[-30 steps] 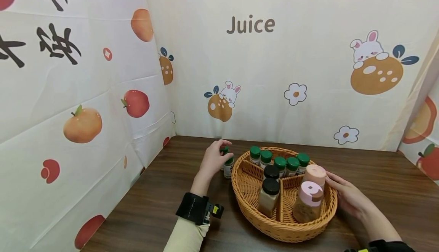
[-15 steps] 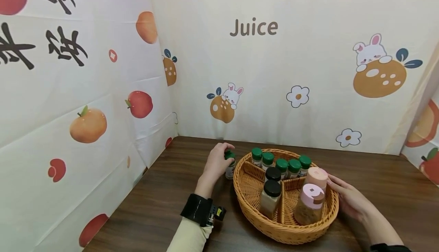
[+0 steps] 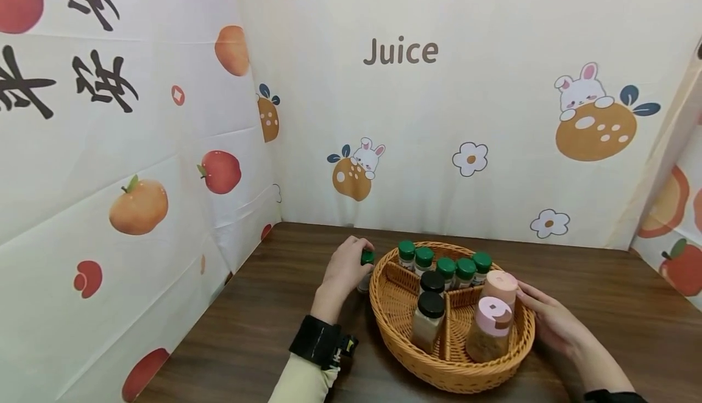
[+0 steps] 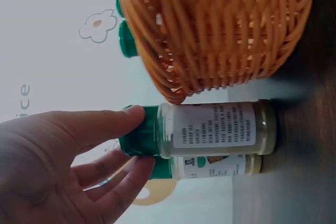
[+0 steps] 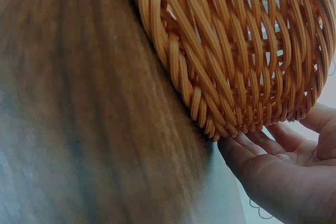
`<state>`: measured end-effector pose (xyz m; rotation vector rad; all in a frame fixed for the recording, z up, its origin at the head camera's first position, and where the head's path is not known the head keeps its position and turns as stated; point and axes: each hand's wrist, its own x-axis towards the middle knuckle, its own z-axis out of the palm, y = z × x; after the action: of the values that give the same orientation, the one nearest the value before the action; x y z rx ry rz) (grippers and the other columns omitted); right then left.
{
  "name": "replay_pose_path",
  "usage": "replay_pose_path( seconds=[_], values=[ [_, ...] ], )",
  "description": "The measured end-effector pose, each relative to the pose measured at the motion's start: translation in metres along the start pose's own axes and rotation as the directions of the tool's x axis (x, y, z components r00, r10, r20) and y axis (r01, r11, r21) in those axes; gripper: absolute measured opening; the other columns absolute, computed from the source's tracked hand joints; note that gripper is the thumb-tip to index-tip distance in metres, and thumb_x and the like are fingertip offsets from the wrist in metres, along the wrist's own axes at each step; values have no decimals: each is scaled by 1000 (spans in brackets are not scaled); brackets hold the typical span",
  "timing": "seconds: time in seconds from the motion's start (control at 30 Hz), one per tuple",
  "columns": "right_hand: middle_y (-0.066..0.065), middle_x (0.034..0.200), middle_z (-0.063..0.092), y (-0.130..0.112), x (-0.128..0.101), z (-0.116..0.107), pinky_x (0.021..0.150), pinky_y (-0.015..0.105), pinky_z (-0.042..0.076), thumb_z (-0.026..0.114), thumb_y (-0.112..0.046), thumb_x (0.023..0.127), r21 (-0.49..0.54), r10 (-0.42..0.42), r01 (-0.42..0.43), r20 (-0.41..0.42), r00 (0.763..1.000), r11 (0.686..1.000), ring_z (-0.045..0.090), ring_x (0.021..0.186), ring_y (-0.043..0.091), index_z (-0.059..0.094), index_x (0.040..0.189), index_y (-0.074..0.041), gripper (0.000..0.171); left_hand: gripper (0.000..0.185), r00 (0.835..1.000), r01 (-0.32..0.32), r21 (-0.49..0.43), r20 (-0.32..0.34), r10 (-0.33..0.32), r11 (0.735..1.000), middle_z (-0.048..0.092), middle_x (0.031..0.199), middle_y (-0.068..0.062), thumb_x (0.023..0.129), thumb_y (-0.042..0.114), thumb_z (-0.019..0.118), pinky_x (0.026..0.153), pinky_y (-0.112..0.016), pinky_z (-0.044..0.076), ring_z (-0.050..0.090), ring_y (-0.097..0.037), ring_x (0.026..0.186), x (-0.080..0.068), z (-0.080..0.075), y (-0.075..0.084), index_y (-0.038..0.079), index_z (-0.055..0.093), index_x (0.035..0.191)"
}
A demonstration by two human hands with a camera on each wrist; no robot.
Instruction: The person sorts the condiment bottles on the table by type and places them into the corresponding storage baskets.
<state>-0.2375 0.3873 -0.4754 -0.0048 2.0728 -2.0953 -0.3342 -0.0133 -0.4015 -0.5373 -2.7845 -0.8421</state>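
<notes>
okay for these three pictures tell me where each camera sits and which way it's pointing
Head: worn on the head, looking forward and down at the table, wicker basket and both hands, left hand, right hand.
Left wrist: on the left wrist, facing the fingers on a green-capped bottle beside the basket.
Right wrist: on the right wrist, facing the basket's wall with the fingers against it.
Shared: all three show the basket.

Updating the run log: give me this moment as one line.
left hand: pinches green-capped bottle by cap, beside basket | right hand: rests flat on basket's side | second bottle: behind first
</notes>
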Motion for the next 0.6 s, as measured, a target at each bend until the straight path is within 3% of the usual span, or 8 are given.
replay_pose_path(
  seconds=[0.13,0.2,0.3,0.37,0.53,0.6],
  values=[
    [-37,107,53,0,1,0,87,14,48,41,-31,108,-16,14,-14,-8,1000,1000,51,102,-19,49,124,-45,23,28,1000,4,45,22,-5,999,61,121,-9,90,17,75,89,-44,55,64,-28,106,-2,-5,1,17,67,116],
    [-35,110,53,-1,1,0,88,14,48,41,-32,108,-37,17,-18,-17,1000,999,50,102,-20,38,144,-37,37,27,1000,1,45,14,-2,999,61,120,-9,90,17,75,89,-45,55,64,-28,105,-3,-9,2,17,66,115],
    [-31,117,52,-3,2,0,89,13,47,42,-35,108,-66,25,-27,-29,999,997,49,102,-21,17,159,-19,60,27,1000,0,29,-16,0,1000,61,119,-9,89,17,76,89,-45,55,64,-28,105,-4,-16,4,17,66,115],
    [-30,118,52,-4,3,1,89,13,47,43,-36,107,-70,29,-31,-39,999,997,50,102,-21,15,160,-15,63,28,999,-3,19,-41,3,1000,61,119,-8,89,17,75,91,-45,55,64,-28,106,-5,-20,7,17,66,116],
    [-31,113,53,-3,2,1,89,14,48,44,-34,107,-55,22,-25,-48,999,998,51,102,-19,30,153,-25,49,28,996,-12,-15,-92,10,1000,61,122,-8,90,16,74,94,-45,55,64,-27,111,-7,-32,12,16,67,118],
    [-26,120,52,-3,3,4,89,14,48,44,-35,107,-61,29,-32,-51,998,998,51,102,-19,26,156,-22,53,28,994,-15,-19,-109,13,1000,62,123,-8,90,16,74,95,-45,55,63,-27,113,-9,-38,13,16,67,117]
  ],
)
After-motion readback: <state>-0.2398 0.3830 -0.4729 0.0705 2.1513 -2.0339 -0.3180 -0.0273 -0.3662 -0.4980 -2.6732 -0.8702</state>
